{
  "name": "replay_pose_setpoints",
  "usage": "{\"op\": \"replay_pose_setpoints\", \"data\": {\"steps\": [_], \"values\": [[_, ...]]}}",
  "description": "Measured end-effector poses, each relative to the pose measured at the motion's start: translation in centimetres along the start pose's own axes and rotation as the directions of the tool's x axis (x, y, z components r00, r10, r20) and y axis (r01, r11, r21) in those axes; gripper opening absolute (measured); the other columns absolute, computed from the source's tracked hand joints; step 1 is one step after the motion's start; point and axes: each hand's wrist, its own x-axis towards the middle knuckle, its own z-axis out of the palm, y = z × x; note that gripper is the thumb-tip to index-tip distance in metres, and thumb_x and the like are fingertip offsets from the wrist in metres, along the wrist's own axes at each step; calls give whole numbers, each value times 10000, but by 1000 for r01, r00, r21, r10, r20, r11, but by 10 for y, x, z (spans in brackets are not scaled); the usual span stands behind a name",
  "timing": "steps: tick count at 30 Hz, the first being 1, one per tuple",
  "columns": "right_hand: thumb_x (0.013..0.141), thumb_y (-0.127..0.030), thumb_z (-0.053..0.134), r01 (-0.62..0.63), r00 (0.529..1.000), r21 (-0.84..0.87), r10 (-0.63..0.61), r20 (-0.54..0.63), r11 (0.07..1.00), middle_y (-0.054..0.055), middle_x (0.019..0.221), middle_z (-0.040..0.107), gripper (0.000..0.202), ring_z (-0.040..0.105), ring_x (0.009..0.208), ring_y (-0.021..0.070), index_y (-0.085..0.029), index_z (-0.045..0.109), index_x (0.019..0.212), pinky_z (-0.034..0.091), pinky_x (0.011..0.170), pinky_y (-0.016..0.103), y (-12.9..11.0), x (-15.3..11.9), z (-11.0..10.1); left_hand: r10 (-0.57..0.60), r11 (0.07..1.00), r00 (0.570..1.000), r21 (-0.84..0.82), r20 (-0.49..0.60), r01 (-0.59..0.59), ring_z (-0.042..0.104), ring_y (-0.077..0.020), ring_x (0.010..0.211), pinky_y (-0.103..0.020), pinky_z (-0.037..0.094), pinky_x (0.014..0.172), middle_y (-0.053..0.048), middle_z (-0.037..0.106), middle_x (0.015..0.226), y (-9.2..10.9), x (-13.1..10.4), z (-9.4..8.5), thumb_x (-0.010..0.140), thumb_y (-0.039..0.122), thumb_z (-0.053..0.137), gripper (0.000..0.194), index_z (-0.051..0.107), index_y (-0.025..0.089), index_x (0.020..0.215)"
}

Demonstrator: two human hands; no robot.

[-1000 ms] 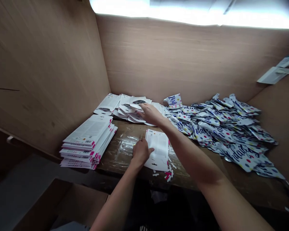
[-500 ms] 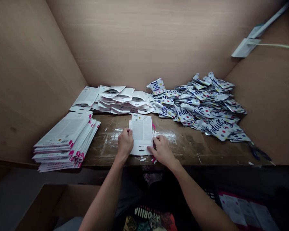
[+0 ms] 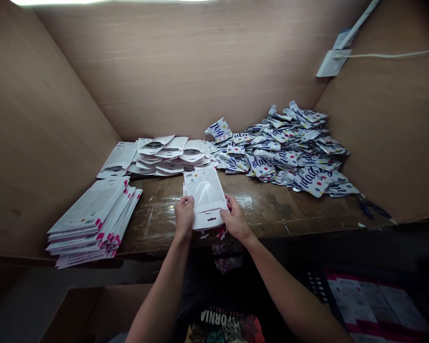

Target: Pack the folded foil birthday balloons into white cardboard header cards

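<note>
A white printed packet [image 3: 204,193] with a hanging slot at its near end is held up over the front of the table, slightly tilted. My left hand [image 3: 185,214] pinches its left edge. On the right edge, my right hand [image 3: 235,216] grips it, thumb on top near the slot. Part of another packet shows beneath its far left side. Small white and pink scraps [image 3: 220,233] lie at the table edge below the packet.
Stacked white packets [image 3: 89,209] stand at the left, with open-mouthed packets [image 3: 171,153] behind. Polka-dot foil pieces [image 3: 282,152] are heaped at the back right. Dark-handled scissors [image 3: 373,208] lie at the right edge. Cardboard walls [image 3: 207,62] enclose the brown table [image 3: 264,209].
The packet has been lifted and turned slightly, its far end now pointing a little left. Both hands hold its edges. The whole view has shifted a little.
</note>
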Motion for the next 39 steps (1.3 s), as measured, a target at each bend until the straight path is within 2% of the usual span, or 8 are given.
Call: {"op": "replay_pose_setpoints", "data": {"steps": [6, 12, 16, 20, 28, 31, 34, 39], "values": [[1094, -196, 390, 116, 993, -693, -85, 79, 712, 152, 1045, 770, 319, 709, 925, 274, -154, 672, 1235, 487, 824, 356, -16, 4, -12, 41, 992, 998, 117, 47, -46, 668, -231, 710, -336, 536, 674, -103, 746, 835, 6, -9, -1, 897, 591, 521, 494, 698, 139, 985], [1053, -111, 426, 158, 979, -870, -186, 79, 466, 159, 1036, 709, 288, 595, 1006, 308, -178, 701, 999, 401, 845, 397, -20, 16, -20, 212, 891, 977, 409, 13, -199, 521, -403, 1372, -558, 369, 1173, -199, 668, 1360, 32, -22, -10, 908, 435, 621, 380, 734, 185, 1170], [1067, -130, 408, 141, 968, -825, -250, 0, 547, 137, 1002, 686, 291, 581, 956, 297, -197, 678, 984, 379, 854, 402, -28, 8, -18, 229, 949, 973, 214, 33, -231, 604, -356, 1314, -514, 454, 1131, -190, 674, 1381, 45, -30, -3, 969, 486, 580, 510, 629, 178, 1373], [1103, -195, 345, 134, 965, -672, -251, -80, 728, 113, 974, 664, 326, 590, 901, 276, -217, 640, 968, 396, 833, 372, -36, -6, -12, 34, 931, 965, -359, 261, 65, 672, -340, 1256, -468, 544, 1048, -174, 667, 1436, 54, -37, 5, 973, 679, 490, 683, 585, 171, 1420], [1136, -317, 322, 178, 959, -419, -252, -128, 890, 79, 965, 681, 355, 634, 914, 231, -239, 620, 959, 460, 844, 327, -34, -32, -16, -54, 813, 810, -445, 584, 375, 628, -453, 1322, -621, 541, 1078, -194, 723, 1335, 68, -48, 15, 825, 830, 502, 930, 600, 159, 1462], [1111, -402, 453, 181, 967, -459, -242, -76, 870, 70, 981, 718, 283, 663, 927, 213, -225, 659, 1032, 488, 878, 320, -16, -14, -64, -83, 698, 776, -519, 626, 493, 624, -478, 1326, -682, 539, 1062, -184, 712, 1372, 68, -44, 16, 811, 680, 641, 876, 545, 192, 1532], [1001, -465, 651, -34, 922, -635, -220, -317, 772, 176, 1174, 717, 334, 649, 1138, 287, -164, 670, 1143, 476, 1021, 410, 0, 11, -158, -63, 600, 740, -568, 669, 564, 615, -481, 1341, -723, 520, 1062, -161, 690, 1425, 67, -40, 14, 784, 603, 711, 897, 490, 253, 1580], [784, -489, 840, -191, 882, -665, -170, -439, 722, 278, 1458, 562, 559, 427, 1475, 469, -174, 675, 1215, 340, 1140, 686, 9, 30, -270, -30, 600, 673, -525, 739, 604, 611, -500, 1333, -752, 514, 1034, -195, 657, 1459, 81, -56, 16, 776, 887, 582, 1033, 503, 230, 1569]]}}
